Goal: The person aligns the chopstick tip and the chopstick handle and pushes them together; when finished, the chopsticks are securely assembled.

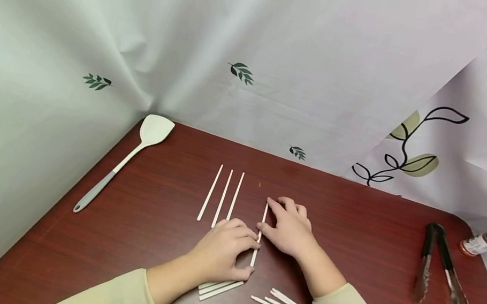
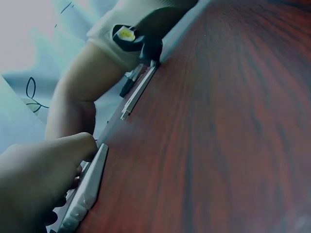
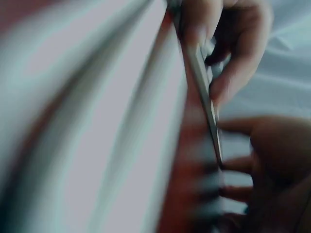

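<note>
A thin white stick (image 1: 254, 256) lies on the table between my two hands, pointing away from me. My left hand (image 1: 226, 249) holds its near part, thumb at the near end and fingers curled over it. My right hand (image 1: 289, 229) holds the far part from the right with thumb and index fingertips. Three similar sticks (image 1: 209, 192) lie roughly parallel to the left, one partly hidden by the left hand. More sticks (image 1: 221, 291) lie slanted below the left hand. Several sticks (image 1: 279, 303) lie beside the right wrist, large and blurred in the right wrist view.
A white spatula (image 1: 125, 158) with a grey handle lies at the left of the dark red table (image 1: 358, 221). Black-handled metal tongs (image 1: 447, 269) and a green-capped jar (image 1: 484, 242) are at the right. Fabric walls (image 1: 288, 62) enclose the table's back and sides.
</note>
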`<control>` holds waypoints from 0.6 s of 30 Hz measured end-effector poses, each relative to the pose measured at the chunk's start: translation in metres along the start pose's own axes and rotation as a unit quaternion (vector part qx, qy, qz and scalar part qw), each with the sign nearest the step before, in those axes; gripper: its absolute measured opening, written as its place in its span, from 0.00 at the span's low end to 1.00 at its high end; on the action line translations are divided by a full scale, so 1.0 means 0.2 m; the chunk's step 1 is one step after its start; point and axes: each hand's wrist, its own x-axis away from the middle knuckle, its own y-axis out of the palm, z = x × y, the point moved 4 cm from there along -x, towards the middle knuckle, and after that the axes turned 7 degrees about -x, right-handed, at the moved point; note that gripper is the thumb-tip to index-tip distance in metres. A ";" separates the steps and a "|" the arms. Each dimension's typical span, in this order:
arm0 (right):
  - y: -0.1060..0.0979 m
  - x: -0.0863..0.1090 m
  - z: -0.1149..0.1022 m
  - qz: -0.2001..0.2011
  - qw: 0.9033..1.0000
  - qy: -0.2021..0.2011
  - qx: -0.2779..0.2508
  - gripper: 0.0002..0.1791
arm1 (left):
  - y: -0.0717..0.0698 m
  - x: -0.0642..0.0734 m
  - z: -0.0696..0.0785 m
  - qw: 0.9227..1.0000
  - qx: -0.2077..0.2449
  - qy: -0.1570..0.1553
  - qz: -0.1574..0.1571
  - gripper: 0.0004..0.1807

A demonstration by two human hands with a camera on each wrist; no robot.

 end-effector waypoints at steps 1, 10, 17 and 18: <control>-0.01 -0.01 -0.01 -0.017 1.000 0.002 0.010 0.44 | 0.00 0.00 0.00 1.000 0.000 -0.001 -0.002 0.23; -0.08 -0.11 -0.07 -0.078 0.995 0.027 0.047 0.52 | -0.01 0.00 -0.06 1.000 -0.008 -0.010 -0.008 0.22; -0.08 -0.21 -0.11 -0.093 0.993 0.051 0.054 0.53 | -0.02 -0.01 -0.13 0.999 -0.026 -0.024 -0.014 0.22; -0.08 -0.23 -0.11 -0.096 0.992 0.052 0.054 0.53 | -0.02 -0.01 -0.14 0.999 -0.030 -0.025 -0.013 0.22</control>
